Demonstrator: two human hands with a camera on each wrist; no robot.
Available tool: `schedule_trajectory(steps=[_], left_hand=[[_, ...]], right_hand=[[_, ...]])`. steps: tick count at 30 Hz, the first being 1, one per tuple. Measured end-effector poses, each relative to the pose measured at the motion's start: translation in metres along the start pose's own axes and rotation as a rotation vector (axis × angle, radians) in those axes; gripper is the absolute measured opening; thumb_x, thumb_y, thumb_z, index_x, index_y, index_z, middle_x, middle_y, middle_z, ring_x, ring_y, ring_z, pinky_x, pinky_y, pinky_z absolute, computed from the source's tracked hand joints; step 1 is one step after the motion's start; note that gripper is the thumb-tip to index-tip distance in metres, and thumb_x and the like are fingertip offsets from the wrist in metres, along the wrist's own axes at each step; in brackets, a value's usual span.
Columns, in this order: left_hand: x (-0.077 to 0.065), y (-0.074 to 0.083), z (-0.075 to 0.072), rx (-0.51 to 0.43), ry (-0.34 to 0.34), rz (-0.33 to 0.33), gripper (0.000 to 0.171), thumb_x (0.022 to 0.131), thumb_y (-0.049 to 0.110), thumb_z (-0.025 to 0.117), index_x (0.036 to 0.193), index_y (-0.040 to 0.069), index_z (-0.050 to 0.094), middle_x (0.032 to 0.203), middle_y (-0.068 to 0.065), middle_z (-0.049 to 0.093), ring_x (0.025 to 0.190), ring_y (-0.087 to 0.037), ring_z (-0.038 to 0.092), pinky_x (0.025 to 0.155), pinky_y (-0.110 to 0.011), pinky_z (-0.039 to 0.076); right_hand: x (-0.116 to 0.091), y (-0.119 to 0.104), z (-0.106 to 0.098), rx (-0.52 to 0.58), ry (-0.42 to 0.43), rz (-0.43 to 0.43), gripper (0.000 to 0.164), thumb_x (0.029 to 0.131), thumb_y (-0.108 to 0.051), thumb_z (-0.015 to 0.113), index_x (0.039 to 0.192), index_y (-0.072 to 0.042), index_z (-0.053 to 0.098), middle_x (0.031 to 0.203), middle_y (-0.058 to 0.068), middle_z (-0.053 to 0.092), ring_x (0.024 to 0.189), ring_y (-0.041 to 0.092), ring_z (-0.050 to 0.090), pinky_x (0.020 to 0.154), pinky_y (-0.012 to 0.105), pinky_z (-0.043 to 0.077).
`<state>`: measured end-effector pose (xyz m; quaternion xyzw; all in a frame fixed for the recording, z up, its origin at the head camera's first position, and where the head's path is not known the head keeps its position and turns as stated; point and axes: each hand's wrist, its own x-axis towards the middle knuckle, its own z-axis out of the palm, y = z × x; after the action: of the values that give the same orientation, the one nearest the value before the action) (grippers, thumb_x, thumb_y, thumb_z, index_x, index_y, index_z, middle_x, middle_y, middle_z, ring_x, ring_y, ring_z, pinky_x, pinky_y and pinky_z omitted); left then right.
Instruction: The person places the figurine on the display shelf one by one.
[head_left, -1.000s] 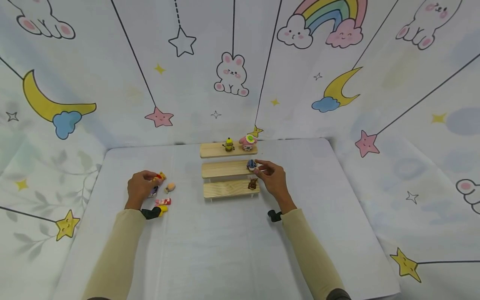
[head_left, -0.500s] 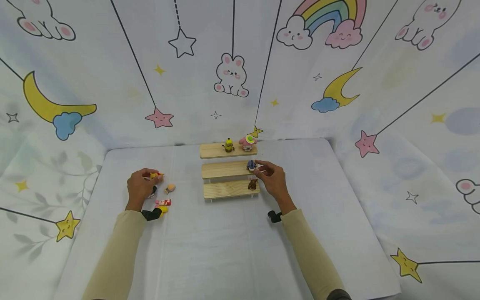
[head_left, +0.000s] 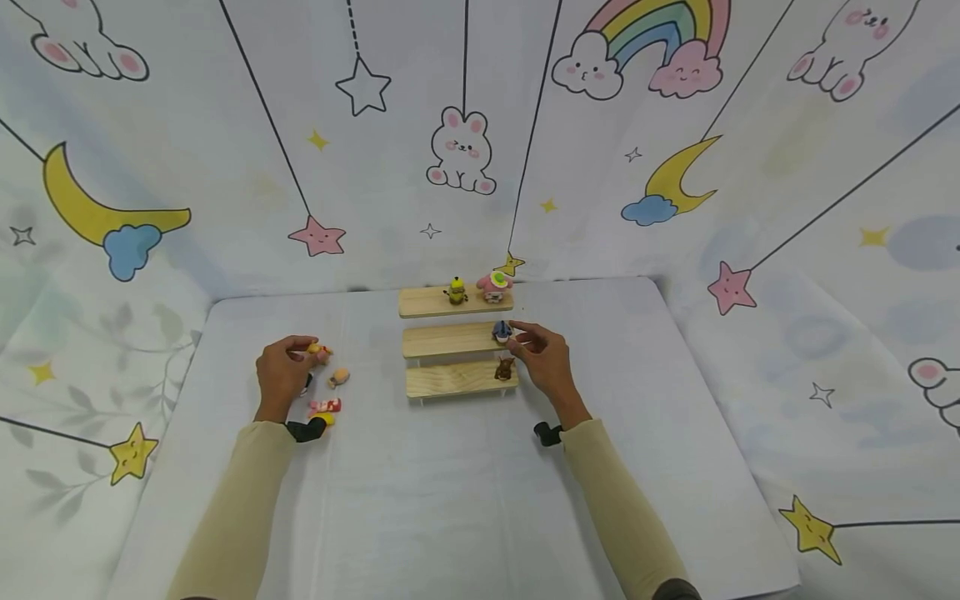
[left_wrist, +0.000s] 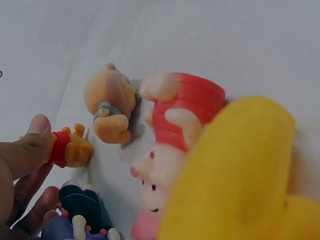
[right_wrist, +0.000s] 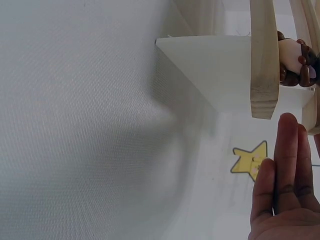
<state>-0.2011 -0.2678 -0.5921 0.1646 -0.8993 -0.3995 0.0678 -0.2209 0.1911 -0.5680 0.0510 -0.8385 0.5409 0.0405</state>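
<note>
A: What is held in the left grip (head_left: 281, 371)?

B: A small orange bear figurine in a red shirt (left_wrist: 67, 149) is pinched between thumb and fingers, at the left of the white-covered tabletop (head_left: 420, 500). Whether it is lifted clear cannot be told.

A: How is its long axis set?

B: Crosswise to the thumb, as seen from the left wrist; the legs are left jutting out, and the head end is mostly covered.

A: What is found around it?

B: A purple and dark-teal figurine (left_wrist: 82, 205) is seen just beside the lower fingers. A peach-coloured, round-headed figurine (left_wrist: 107, 95) is placed to the right and nearer. Nearer again, a pink pig figurine with a red, barrel-shaped body (left_wrist: 190, 97) is seen beside a smooth yellow object (left_wrist: 235, 165).

A: Which grip is nearer the three-tiered pale wooden stand (head_left: 450, 379)?

B: The right grip (head_left: 547, 354), at its right end. Thumb and forefinger are held at a blue-grey figurine (head_left: 502, 332) on the middle tier; whether it is pinched or merely touched cannot be told.

A: Which relation is judged decisive?

B: The sideways gap: the stand is set well to the bear's right, across the tabletop.
</note>
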Motion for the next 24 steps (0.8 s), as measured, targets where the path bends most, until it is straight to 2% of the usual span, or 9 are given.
schedule_trajectory(steps=[8, 12, 16, 20, 24], left_hand=[[-0.001, 0.004, 0.002, -0.006, -0.025, 0.011, 0.038, 0.091, 0.029, 0.074, 0.127, 0.017, 0.070, 0.124, -0.013, 0.068, 0.104, -0.029, 0.057, 0.078, -0.033, 0.041], [0.000, 0.007, 0.000, 0.012, -0.031, 0.007, 0.038, 0.092, 0.033, 0.073, 0.126, 0.016, 0.070, 0.124, -0.013, 0.069, 0.107, -0.030, 0.057, 0.079, -0.035, 0.041], [-0.001, 0.009, -0.001, 0.039, -0.012, -0.004, 0.038, 0.090, 0.036, 0.074, 0.120, 0.013, 0.071, 0.118, -0.014, 0.070, 0.108, -0.032, 0.058, 0.080, -0.037, 0.042], [-0.004, 0.012, 0.000, 0.043, 0.008, -0.001, 0.033, 0.091, 0.032, 0.074, 0.117, 0.012, 0.072, 0.116, -0.015, 0.070, 0.107, -0.033, 0.059, 0.083, -0.042, 0.043], [-0.004, 0.016, 0.001, 0.041, 0.043, 0.037, 0.029, 0.091, 0.028, 0.074, 0.115, 0.012, 0.074, 0.115, -0.014, 0.071, 0.107, -0.032, 0.059, 0.086, -0.046, 0.043]], right_hand=[[-0.001, -0.001, 0.000, 0.010, 0.001, -0.020, 0.039, 0.088, -0.039, 0.074, 0.126, -0.030, 0.069, 0.103, 0.005, 0.069, 0.088, 0.019, 0.065, 0.077, 0.031, 0.053], [-0.001, -0.001, 0.000, 0.019, 0.006, -0.023, 0.039, 0.088, -0.038, 0.074, 0.125, -0.030, 0.070, 0.102, 0.005, 0.069, 0.088, 0.019, 0.065, 0.077, 0.032, 0.053], [-0.001, -0.001, 0.000, 0.017, 0.010, -0.020, 0.038, 0.088, -0.038, 0.074, 0.125, -0.031, 0.070, 0.102, 0.006, 0.069, 0.088, 0.020, 0.066, 0.078, 0.034, 0.054], [-0.001, -0.001, 0.000, 0.007, 0.011, -0.007, 0.038, 0.088, -0.040, 0.073, 0.125, -0.032, 0.069, 0.101, 0.005, 0.069, 0.088, 0.019, 0.065, 0.079, 0.034, 0.053], [-0.001, -0.002, 0.000, 0.001, 0.007, -0.005, 0.038, 0.088, -0.040, 0.073, 0.125, -0.032, 0.069, 0.101, 0.005, 0.069, 0.087, 0.020, 0.065, 0.078, 0.035, 0.052]])
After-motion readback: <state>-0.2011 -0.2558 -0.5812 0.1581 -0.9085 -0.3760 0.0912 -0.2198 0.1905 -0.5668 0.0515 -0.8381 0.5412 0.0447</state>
